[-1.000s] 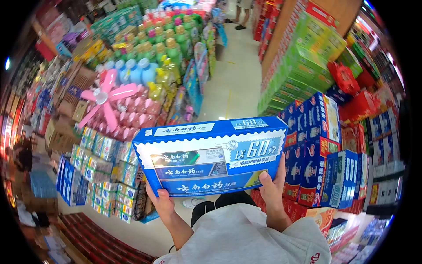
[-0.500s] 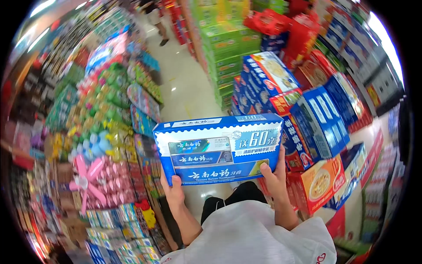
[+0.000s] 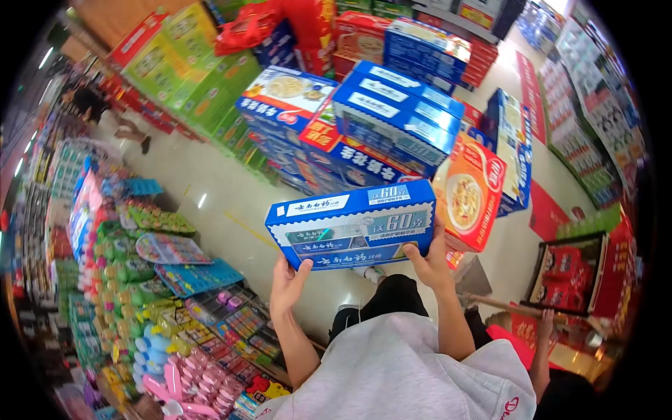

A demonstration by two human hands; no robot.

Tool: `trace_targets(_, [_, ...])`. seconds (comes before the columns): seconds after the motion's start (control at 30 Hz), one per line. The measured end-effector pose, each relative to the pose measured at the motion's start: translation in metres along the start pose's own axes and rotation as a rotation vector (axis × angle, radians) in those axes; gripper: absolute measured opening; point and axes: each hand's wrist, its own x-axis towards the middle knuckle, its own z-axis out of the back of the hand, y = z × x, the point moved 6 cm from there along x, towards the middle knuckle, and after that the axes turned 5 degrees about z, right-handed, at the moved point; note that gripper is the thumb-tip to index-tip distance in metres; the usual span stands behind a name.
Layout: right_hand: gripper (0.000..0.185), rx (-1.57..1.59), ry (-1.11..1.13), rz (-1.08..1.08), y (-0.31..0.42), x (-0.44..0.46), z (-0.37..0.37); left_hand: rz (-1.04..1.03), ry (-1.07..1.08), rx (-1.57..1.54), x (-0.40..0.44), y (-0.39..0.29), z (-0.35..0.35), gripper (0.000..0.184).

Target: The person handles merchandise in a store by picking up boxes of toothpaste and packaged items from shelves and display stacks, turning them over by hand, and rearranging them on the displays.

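A blue and white toothpaste box [image 3: 343, 224] is held level in front of my body, its printed front facing me. My left hand [image 3: 289, 283] grips its lower left corner, thumb on the front edge. At the lower right end, my right hand [image 3: 429, 262] is closed round the box with its thumb on the front. The fingers behind the box are hidden. Just beyond it, similar blue toothpaste boxes [image 3: 399, 115] lie on top of stacked blue drink cartons [image 3: 290, 94]. An orange-red carton [image 3: 472, 192] with a bowl picture stands near my right hand.
Green cartons [image 3: 203, 84] are piled at the upper left. Shelves of bottles and toys, with a pink fan-shaped item [image 3: 171, 392], line the left side. A person [image 3: 87, 105] is in the far aisle. Another person's hand [image 3: 546, 325] is at the lower right, beside a wooden bar.
My view and body have turned right, so the stacked cartons now lie straight ahead. The toothpaste box stays in both hands and tilts slightly. Another person's arm has appeared at the lower right.
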Motion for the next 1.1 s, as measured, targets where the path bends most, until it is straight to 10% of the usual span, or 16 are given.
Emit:
trace_targets(0.3, [0.080, -0.130, -0.056, 0.032, -0.019, -0.005, -0.002, -0.104, 0.133, 0.144, 0.083, 0.027, 0.001, 0.051])
trace_targets(0.4, [0.081, -0.092, -0.091, -0.035, -0.013, 0.022, 0.000, -0.326, -0.128, -0.072, 0.129, 0.005, -0.027, 0.096])
trace_targets(0.63, [0.087, -0.838, -0.105, 0.085, -0.052, 0.060, 0.008, -0.369, -0.213, -0.112, 0.212, 0.019, -0.041, 0.089])
trace_targets(1.1, [0.098, -0.697, -0.154, 0.107, -0.041, 0.079, -0.001, -0.192, -0.259, -0.374, 0.253, -0.027, -0.052, 0.090])
